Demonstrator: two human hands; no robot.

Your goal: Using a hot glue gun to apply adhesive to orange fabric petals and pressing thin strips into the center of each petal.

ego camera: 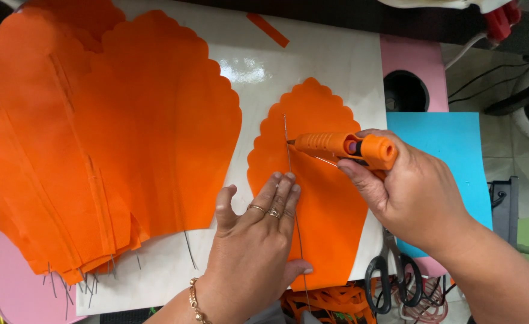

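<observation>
An orange scalloped paper petal lies flat on a white board. A thin metal wire runs down the petal's middle. My left hand presses flat on the petal's left side, fingertips beside the wire. My right hand grips an orange glue gun, its nozzle touching the wire near the petal's upper part.
A stack of large orange petals with wire stems covers the left. Black-handled scissors lie at the lower right beside a blue sheet. A pink surface with a round hole is at the back right. An orange strip lies at the top.
</observation>
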